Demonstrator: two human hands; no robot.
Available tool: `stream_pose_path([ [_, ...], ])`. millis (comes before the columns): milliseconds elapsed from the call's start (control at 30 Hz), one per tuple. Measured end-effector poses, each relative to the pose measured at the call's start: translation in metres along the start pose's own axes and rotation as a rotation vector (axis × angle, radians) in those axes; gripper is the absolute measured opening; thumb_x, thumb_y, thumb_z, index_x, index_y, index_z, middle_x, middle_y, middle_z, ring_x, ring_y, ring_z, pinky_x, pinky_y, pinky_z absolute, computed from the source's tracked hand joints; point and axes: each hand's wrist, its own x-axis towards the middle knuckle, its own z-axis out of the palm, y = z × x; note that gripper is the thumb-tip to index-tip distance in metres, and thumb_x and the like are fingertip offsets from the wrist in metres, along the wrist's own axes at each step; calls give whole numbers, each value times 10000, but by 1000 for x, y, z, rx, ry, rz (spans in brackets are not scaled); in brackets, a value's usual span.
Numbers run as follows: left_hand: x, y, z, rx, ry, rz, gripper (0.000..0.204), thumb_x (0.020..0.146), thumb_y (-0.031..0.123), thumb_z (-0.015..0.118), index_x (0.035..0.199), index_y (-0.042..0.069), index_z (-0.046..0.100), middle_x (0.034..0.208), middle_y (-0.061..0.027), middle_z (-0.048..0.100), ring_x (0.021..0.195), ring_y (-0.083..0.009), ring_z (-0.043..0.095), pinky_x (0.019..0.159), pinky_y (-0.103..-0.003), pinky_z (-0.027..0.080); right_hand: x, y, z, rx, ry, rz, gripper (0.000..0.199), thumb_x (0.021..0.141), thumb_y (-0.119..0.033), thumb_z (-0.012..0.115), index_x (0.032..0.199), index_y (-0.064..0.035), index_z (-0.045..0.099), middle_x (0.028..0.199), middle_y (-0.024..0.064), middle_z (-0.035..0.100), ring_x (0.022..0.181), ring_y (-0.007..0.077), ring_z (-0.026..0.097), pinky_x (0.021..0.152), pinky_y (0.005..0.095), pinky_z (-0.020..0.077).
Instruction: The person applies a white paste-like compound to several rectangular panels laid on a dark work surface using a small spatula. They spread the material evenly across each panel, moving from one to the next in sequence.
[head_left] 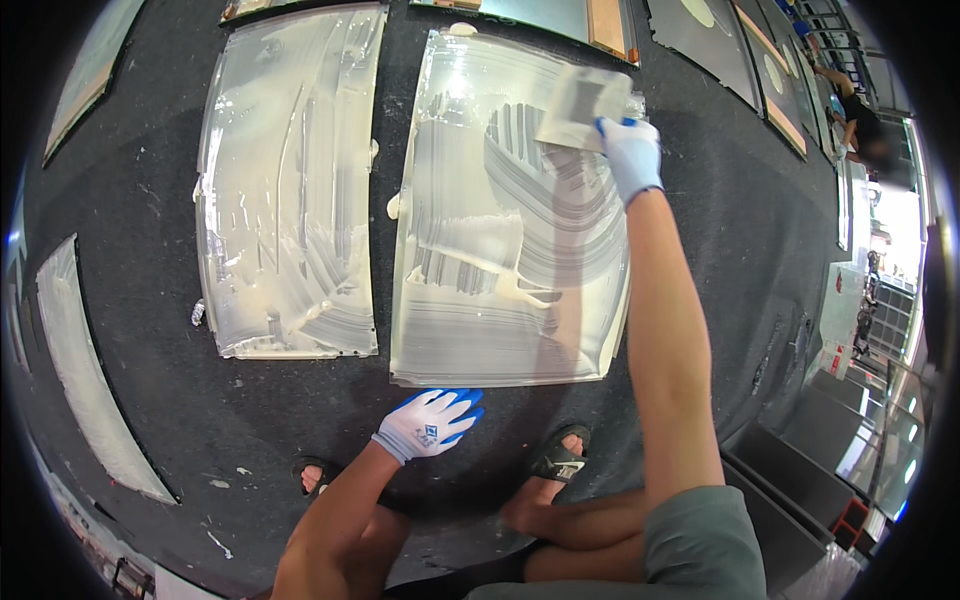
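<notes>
A flat metal panel [480, 360] lies in front of me, smeared with cream-coloured paste in curved and straight ridges. My right hand [633, 158], in a white and blue glove, reaches to its far right corner. Its fingers are closed on the near edge of a wide rectangular spreader [588, 105], which is coated with paste. The spreader is over the panel's surface; whether its far edge touches cannot be told. Below the panel's near edge, my left hand [432, 422] is gloved too, fingers stretched out and apart, holding nothing.
Left of this panel, a second paste-covered panel [290, 180] lies on the dark floor [160, 330]. A narrow coated strip [95, 380] lies farther left. More panels [710, 40] with wooden strips are at the far right. Another person [868, 125] is beyond them.
</notes>
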Motion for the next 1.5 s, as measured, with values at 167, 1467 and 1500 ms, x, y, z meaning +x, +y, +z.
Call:
stream_pose_path([
  [167, -1, 0, 0, 16, 7, 12, 423, 897, 322, 706, 1298, 186, 710, 1436, -55, 655, 1250, -205, 657, 1052, -358, 511, -5, -11, -62, -375, -135, -216, 327, 949, -320, 691, 1070, -34, 791, 895, 149, 782, 825, 308, 758, 783, 402, 573],
  [1467, -64, -24, -126, 25, -617, 185, 468, 885, 316, 738, 1311, 124, 709, 1474, -109, 585, 1394, -308, 520, 1242, -500, 362, -288, 53, -130, -539, -633, -866, 283, 911, -144, 632, 1168, -30, 659, 1008, 123, 709, 906, 322, 697, 763, 450, 544],
  [1500, -69, -26, -136, 17, -626, 168, 469, 876, 311, 744, 1305, 122, 714, 1464, -109, 590, 1385, -307, 527, 1234, -501, 369, -278, 50, -129, -513, -561, -806, 292, 913, -122, 670, 1188, -24, 667, 981, 103, 722, 854, 306, 705, 750, 420, 543],
])
